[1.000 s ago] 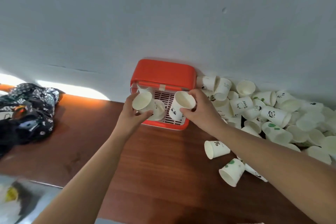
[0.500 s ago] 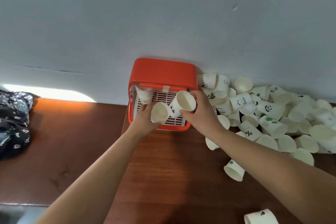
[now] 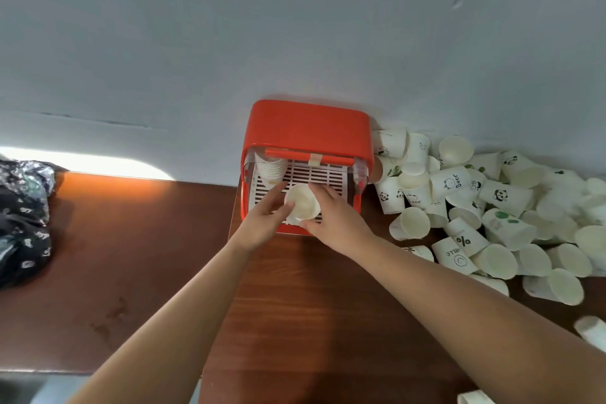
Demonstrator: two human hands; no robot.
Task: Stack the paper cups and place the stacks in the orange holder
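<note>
Cup gripped by left hand and right hand; one stack in holder.

Both bare forearms reach forward from the near edge and draw together, the left one angling up to the right, the right one coming in long from the lower right. The left hand holds the left side of a paper cup between thumb and outstretched forefinger. The right hand grips the same cup from the right, its fingers curled over the far rim and its thumb under the near side.
</note>
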